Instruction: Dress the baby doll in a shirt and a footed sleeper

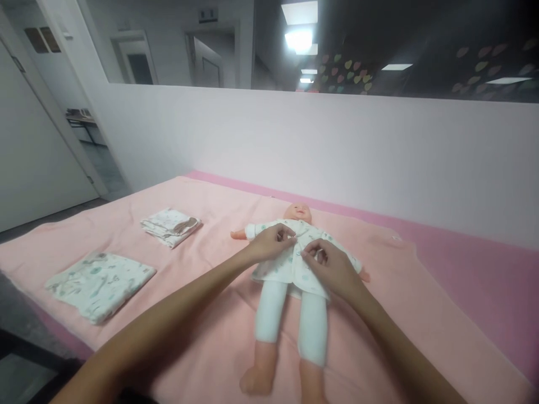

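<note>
At the centre of the clock, just below mid-view, a printed jacket [275, 268] is worn by a baby doll [299, 213], laid face up on a pink blanket [202, 331]. The doll's head is pointed to twelve, its legs to six; its arms are spread toward nine and between three and four. White trousers [269, 311] are worn below the jacket, bare feet left uncovered.

The jacket front is worked by two bare hands. By the left hand [273, 242], reached in from about eight, cloth near the front opening is pinched, thumb and fingertips closed together. By the right hand [330, 264], reached in from about four, the other side of the opening is pinched a little lower, fingers curled (fasteners too small to be told open or done up).

Between eight and nine, a flat folded printed cloth [103, 283] is laid; toward ten, a smaller folded stack [170, 226] is set. The blanket is spread over a darker pink mat [488, 286], exposed at three. At twelve, a white wall [320, 146] is topped by a dark window [396, 33]; at ten, a door [37, 146] is seen.
</note>
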Demonstrator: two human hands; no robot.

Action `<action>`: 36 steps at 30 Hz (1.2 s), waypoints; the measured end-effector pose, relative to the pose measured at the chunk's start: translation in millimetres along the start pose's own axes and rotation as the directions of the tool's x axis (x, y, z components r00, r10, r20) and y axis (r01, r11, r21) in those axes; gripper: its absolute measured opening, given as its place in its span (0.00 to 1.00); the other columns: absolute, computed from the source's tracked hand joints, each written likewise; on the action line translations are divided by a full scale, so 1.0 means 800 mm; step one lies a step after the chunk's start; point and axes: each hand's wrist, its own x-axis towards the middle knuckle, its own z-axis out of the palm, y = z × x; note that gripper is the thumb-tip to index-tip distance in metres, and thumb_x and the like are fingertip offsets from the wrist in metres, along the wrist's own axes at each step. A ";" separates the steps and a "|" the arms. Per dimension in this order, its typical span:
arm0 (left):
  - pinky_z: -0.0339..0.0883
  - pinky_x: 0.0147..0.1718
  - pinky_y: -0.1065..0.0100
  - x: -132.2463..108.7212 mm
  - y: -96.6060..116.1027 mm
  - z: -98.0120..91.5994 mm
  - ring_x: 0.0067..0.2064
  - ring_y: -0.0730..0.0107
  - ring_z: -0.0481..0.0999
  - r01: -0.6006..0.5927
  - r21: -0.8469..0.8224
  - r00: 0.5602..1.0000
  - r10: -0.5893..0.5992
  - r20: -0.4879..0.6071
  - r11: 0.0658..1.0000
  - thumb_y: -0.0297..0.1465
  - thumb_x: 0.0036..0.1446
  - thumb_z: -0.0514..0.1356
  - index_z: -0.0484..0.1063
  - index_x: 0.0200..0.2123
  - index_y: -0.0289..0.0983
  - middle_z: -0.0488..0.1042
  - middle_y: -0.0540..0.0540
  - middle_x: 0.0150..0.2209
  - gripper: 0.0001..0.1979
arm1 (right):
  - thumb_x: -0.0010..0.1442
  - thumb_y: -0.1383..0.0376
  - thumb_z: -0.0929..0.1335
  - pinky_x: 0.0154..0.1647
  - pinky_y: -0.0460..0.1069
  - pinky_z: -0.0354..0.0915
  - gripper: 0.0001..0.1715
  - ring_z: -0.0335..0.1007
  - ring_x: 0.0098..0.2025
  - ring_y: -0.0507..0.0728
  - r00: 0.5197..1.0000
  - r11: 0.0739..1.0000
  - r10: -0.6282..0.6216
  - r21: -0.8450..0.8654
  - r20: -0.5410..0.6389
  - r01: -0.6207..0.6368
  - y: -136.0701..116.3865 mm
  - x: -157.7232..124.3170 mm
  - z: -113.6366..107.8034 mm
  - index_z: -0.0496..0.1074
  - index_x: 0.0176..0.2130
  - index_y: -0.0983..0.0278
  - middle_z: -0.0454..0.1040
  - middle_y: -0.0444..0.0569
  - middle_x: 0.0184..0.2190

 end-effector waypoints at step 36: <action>0.62 0.36 0.66 -0.038 -0.020 0.021 0.36 0.67 0.67 -0.211 -0.039 0.977 0.209 -0.050 0.977 0.47 0.61 0.65 0.77 0.38 0.37 0.72 0.48 0.38 0.18 | 0.60 0.49 0.72 0.39 0.52 0.63 0.19 0.68 0.35 0.58 0.995 0.992 0.016 0.128 -0.097 -0.004 0.003 -0.018 0.023 0.76 0.35 0.62 0.75 0.49 0.34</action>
